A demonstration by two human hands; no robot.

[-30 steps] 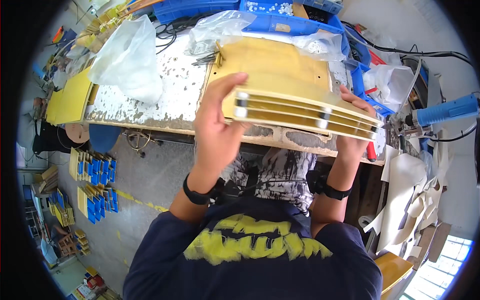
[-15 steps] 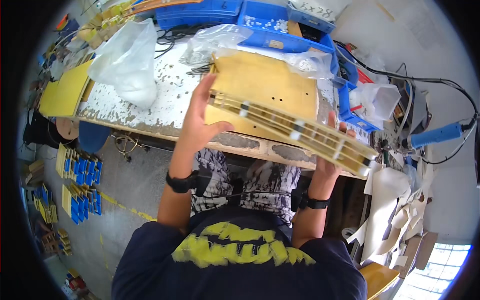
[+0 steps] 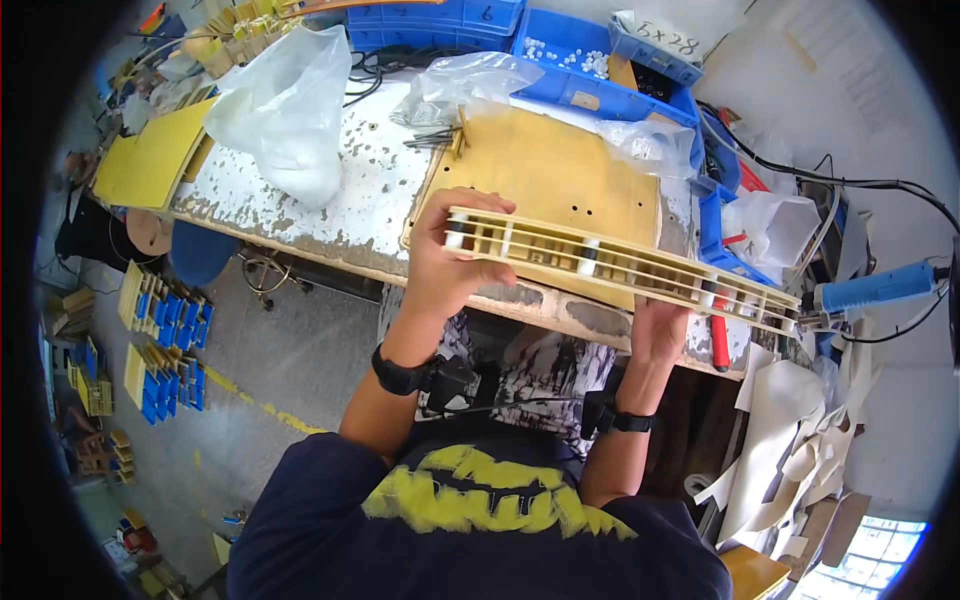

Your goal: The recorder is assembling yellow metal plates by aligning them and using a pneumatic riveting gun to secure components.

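One layered rack [image 3: 588, 257] sits over the bench's [image 3: 385, 150] front edge, left end pinched by the left hand [image 3: 437, 265]; the right hand [image 3: 660, 328] is beneath, fingers partly hidden, grip unclear.

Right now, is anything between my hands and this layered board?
Nothing visible: your left hand grips the layered board by its left end, and your right hand, partly hidden, meets its lower edge right of middle.
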